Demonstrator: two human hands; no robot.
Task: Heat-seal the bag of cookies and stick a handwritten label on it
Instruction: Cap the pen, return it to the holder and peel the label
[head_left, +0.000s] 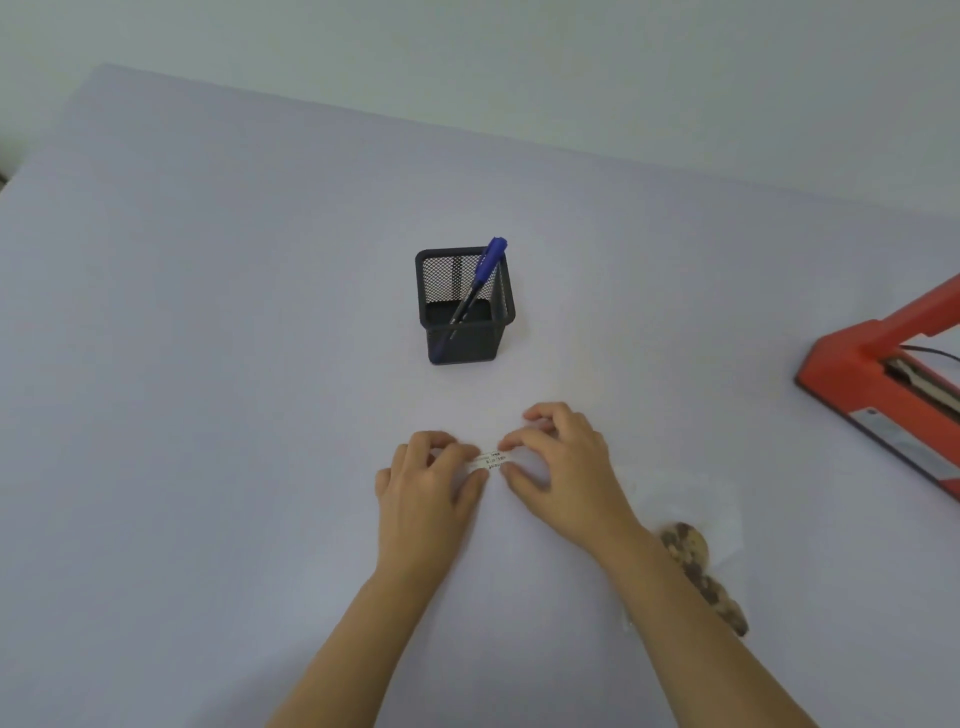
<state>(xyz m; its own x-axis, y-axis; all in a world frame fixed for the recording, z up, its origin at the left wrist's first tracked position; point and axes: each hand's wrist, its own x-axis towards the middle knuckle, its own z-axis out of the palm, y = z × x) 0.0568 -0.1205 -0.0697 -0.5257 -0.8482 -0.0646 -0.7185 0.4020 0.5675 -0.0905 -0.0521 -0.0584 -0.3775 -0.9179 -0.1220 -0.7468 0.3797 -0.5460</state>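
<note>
A small white label (490, 461) with dark handwriting lies low over the table, pinched at both ends. My left hand (431, 478) holds its left end between thumb and fingers. My right hand (561, 457) grips its right end the same way. The clear bag of cookies (691, 551) lies flat on the table to the right, partly hidden under my right forearm. The orange heat sealer (878, 374) stands at the right edge with its arm raised.
A black mesh pen holder (464, 306) with a blue pen (485, 270) in it stands beyond my hands at the table's middle. The pale table (208, 364) runs back to a wall.
</note>
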